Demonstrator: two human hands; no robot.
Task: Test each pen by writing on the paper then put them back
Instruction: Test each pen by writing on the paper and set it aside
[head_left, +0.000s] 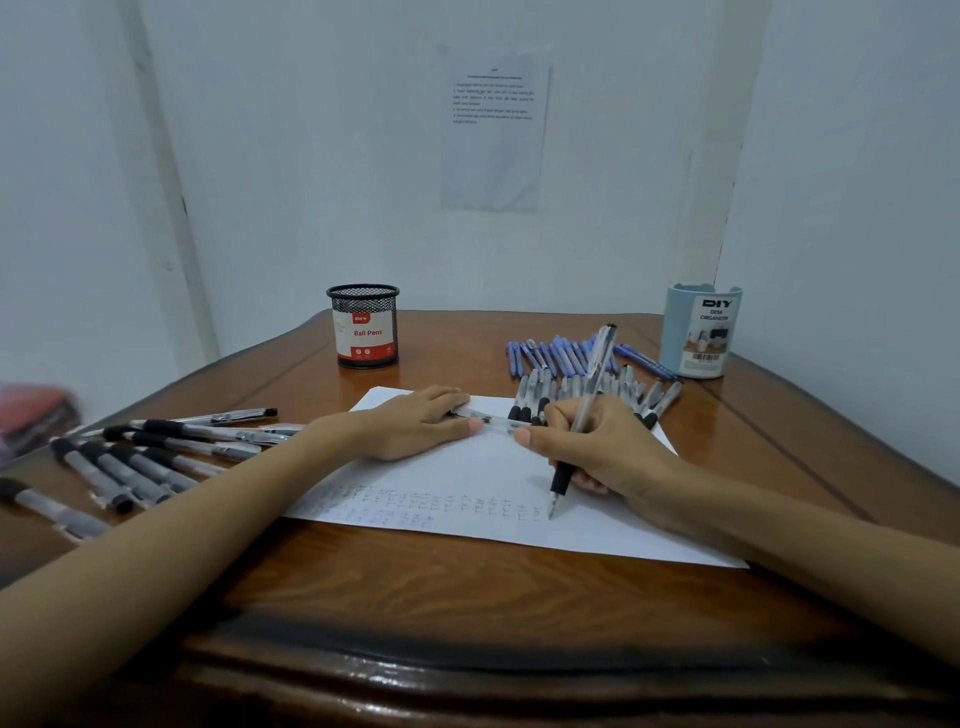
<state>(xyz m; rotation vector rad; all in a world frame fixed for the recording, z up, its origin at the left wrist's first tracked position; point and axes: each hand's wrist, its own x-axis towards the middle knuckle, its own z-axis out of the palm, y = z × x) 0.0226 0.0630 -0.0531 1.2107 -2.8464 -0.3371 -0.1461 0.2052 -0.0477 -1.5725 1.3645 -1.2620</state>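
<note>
One pen (597, 374) stands tilted in the right hand (597, 447), whose fingers curl round its dark rubber sleeve (562, 475); the tip touches the paper (467, 478) at the end of a row of marks. The left hand (415, 421) lies flat, fingers straight, on the paper's far edge. The pen looks light, stiff and smooth-barrelled, so the rubber sleeve seems the surest hold.

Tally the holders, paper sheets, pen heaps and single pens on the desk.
Pen holders: 2, black mesh cup and pale blue organizer
Paper sheets: 1, white sheet
Pen heaps: 3, left black-grip heap, blue heap, right black-grip heap
Single pens: 2, writing pen in the right hand, clear pen at the left hand fingertips
Total: 8
</note>
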